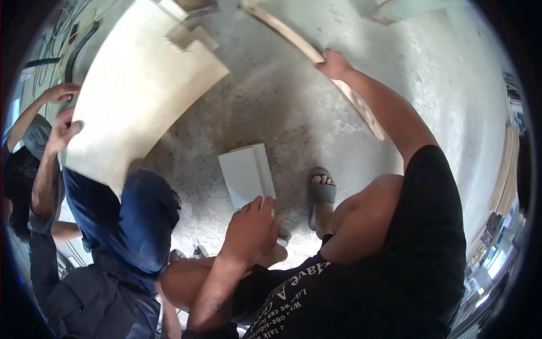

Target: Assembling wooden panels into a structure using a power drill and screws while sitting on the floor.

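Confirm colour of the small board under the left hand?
Pale grey-white, plain and unpatterned. The small board shows best in the head view, its near end under the left hand.

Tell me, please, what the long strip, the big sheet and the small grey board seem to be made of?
The long strip under the right hand looks like bare wood: pale tan and unpainted. The big sheet, held by another person's hand, looks like thin plywood: light and matt. The grey board at the left hand seems smooth, perhaps laminated; uncertain.
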A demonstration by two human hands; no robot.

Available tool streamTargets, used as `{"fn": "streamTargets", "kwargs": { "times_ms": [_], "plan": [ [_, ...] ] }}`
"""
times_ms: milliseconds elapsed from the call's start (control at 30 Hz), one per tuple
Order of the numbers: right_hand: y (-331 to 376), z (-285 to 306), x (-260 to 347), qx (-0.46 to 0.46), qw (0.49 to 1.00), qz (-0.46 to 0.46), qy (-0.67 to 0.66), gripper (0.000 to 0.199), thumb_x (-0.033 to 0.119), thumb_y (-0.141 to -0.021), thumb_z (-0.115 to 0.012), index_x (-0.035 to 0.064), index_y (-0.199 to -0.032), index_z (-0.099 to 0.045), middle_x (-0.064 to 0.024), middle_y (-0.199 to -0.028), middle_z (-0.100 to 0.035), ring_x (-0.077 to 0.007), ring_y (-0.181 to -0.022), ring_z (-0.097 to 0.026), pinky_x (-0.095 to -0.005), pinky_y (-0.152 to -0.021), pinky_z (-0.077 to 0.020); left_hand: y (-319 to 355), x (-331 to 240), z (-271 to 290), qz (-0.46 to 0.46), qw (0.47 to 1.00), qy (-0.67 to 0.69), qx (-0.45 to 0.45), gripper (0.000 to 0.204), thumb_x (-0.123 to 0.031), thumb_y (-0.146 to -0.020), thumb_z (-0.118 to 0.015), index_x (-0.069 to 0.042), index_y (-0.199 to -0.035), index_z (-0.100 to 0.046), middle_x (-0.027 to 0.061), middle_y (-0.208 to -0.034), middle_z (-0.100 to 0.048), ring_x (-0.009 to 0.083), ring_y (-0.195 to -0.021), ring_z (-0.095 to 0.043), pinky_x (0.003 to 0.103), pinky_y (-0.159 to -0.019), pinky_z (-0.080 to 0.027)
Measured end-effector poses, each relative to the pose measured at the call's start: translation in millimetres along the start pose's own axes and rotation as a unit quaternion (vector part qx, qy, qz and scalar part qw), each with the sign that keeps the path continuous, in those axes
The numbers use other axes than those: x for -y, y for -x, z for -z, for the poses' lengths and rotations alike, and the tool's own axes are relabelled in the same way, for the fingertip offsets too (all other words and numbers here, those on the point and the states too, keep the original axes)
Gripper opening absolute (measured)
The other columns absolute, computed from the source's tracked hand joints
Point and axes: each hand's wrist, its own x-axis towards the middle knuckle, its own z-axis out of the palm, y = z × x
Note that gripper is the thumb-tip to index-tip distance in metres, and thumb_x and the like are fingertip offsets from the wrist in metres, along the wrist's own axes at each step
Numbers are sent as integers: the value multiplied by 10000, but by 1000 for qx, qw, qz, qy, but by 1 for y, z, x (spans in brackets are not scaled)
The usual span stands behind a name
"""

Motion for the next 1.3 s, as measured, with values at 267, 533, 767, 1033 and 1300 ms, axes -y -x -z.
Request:
{"fn": "streamTargets", "kwargs": {
  "times_ms": [267, 533, 767, 1033, 1300],
  "plan": [
    [6, 6, 8, 37, 996, 14, 78, 530, 417, -863, -737, 79, -1264, -661, -210, -1183, -709, -370, -1150, -675, -487, -967, -544, -15, -8, -1, -34, 999, -13, -20, 554, -308, -1004, -606, 47, -1416, -502, 269, -1384, -588, 428, -1226, -606, 493, -1024, -509],
    [15, -13, 23, 74, 977, 153, 130, 361, 355, -870, -719, 32, -1030, -712, -196, -1065, -727, -388, -1052, -696, -479, -909, -554, -6, -4, 1, -13, 1000, -4, -15, 546, -296, -1016, -591, 77, -1404, -499, 282, -1376, -585, 425, -1242, -595, 479, -1044, -498],
    [22, -6, 43, 130, 971, 120, 162, 421, 333, -880, -724, 36, -1178, -721, -213, -1224, -695, -367, -1177, -661, -459, -986, -551, 1, -7, 0, 1, 1000, 1, -19, 562, -302, -1021, -585, 86, -1417, -492, 294, -1387, -580, 429, -1267, -587, 473, -1069, -485],
    [21, -14, 44, 87, 969, 155, 170, 439, 306, -887, -719, 38, -1227, -646, -198, -1163, -701, -371, -1158, -664, -473, -977, -555, -1, -8, 3, -5, 1000, 0, -23, 559, -290, -1017, -590, 90, -1415, -495, 300, -1388, -579, 428, -1278, -584, 476, -1082, -478],
    [13, -18, 23, 79, 959, 252, 102, 294, 318, -920, -701, 41, -957, -609, -187, -868, -696, -381, -877, -697, -486, -759, -541, -6, -5, 1, -15, 1000, 0, -23, 549, -278, -1005, -601, 85, -1407, -507, 307, -1370, -589, 438, -1264, -592, 474, -1082, -479]
  ]
}}
